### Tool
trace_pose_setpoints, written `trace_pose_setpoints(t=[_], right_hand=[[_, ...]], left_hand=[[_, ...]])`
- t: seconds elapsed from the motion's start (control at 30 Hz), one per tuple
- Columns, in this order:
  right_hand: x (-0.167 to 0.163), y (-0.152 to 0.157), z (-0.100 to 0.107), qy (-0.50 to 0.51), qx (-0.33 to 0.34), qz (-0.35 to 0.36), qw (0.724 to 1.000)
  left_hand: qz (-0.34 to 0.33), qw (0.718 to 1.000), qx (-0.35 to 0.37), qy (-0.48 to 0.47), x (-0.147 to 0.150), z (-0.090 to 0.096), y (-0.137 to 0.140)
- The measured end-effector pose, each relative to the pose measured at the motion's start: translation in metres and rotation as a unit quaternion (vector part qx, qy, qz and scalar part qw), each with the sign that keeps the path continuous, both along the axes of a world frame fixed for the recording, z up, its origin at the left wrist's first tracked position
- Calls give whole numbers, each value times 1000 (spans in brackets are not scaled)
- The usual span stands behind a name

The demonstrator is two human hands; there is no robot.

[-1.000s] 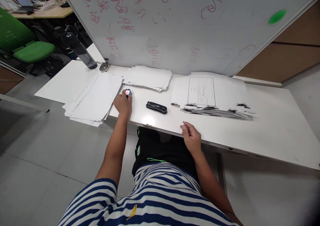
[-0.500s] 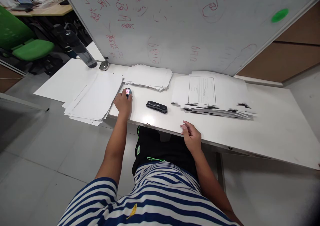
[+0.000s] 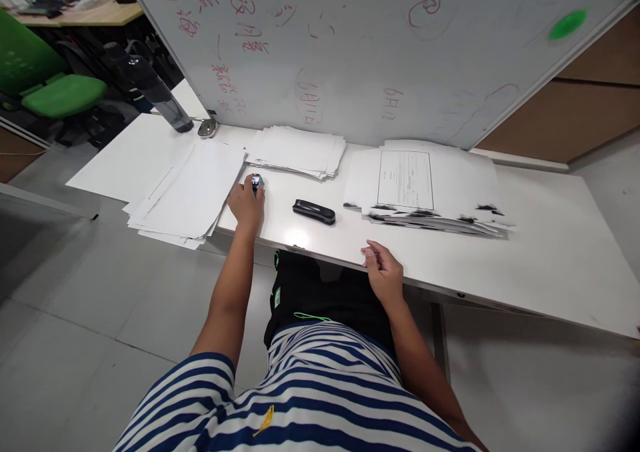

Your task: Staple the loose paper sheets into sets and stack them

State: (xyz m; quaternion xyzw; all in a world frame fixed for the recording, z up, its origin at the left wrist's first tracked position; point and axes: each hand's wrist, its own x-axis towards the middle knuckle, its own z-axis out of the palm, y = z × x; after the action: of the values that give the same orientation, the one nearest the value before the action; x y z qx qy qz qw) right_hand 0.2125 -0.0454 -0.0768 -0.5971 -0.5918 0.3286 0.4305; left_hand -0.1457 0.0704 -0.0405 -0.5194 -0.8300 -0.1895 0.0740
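Note:
My left hand [image 3: 246,202] is closed around a small device with a lit screen [image 3: 257,181], low over the white table [image 3: 280,229]. Its thumb and fingers lie along the device's sides. A black stapler [image 3: 314,212] lies on the table between my two hands, touched by neither. My right hand [image 3: 384,272] rests at the table's front edge with its fingers loosely curled and apart, holding nothing. Loose sheets of paper [image 3: 195,192] lie just left of my left hand, some hanging over the front edge.
Behind the stapler lies a paper stack [image 3: 300,152]; a thicker stack with black-smudged edges [image 3: 450,179] lies to the right. A whiteboard [image 3: 350,59] stands along the back. At the left are a dark water bottle [image 3: 155,92], a small round object [image 3: 207,129] and a green chair [image 3: 63,95].
The picture on the device's screen has changed from pinkish to darker. My view has shifted very slightly; both hands stay where they were.

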Motion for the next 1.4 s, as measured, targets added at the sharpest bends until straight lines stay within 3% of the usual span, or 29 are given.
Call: trace_pose_setpoints(t=[0.3, 0.57, 1.0, 1.17, 1.4], right_hand=[[1, 0, -2, 1, 9, 2, 1000], [0, 1, -3, 1, 24, 5, 1000], [-1, 1, 1, 5, 13, 7, 1000], [-1, 1, -1, 6, 15, 5, 1000], [0, 0, 1, -13, 18, 8, 1000]], left_hand=[[5, 1000, -2, -5, 0, -1, 1], [34, 998, 45, -10, -2, -5, 5], [-171, 982, 77, -19, -43, 20, 60], [-173, 983, 53, -30, -53, 24, 47], [-121, 992, 19, -19, -42, 9, 22]])
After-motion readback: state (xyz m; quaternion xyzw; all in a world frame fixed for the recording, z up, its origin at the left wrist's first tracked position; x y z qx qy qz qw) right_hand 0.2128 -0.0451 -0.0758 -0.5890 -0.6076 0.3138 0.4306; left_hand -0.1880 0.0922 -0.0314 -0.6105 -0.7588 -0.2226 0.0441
